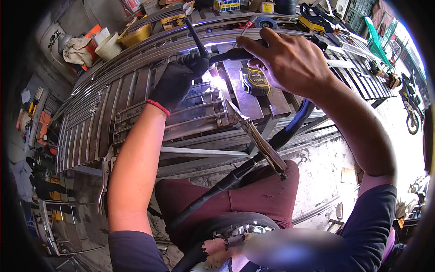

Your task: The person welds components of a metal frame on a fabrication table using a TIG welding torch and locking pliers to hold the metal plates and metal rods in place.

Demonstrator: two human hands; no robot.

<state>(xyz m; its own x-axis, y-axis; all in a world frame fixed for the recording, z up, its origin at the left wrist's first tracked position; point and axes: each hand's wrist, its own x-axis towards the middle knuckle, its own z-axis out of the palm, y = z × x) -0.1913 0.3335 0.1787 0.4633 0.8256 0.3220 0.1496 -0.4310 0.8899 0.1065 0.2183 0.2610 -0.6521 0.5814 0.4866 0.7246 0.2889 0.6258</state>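
Observation:
My left hand [174, 81], in a black glove with a red cuff, closes round the head of a black welding torch [198, 38]. Bright light glows just below it, at metal bars in a small frame [199, 106]. My bare right hand [290, 61] is curled over the torch's dark handle; its palm side is partly hidden. A yellow and black tape measure [256, 82] lies beneath that hand. Locking pliers [260, 143] grip the work near the bench's front edge. A thick black cable [231, 179] runs from under my right forearm across my lap.
The slatted metal bench [90, 131] carries long bars. Another pair of locking pliers [104, 179] hangs at its left front. Boxes [226, 5], a yellow container [135, 35] and a blue disc [266, 22] stand behind. A green chair [377, 43] is at the right.

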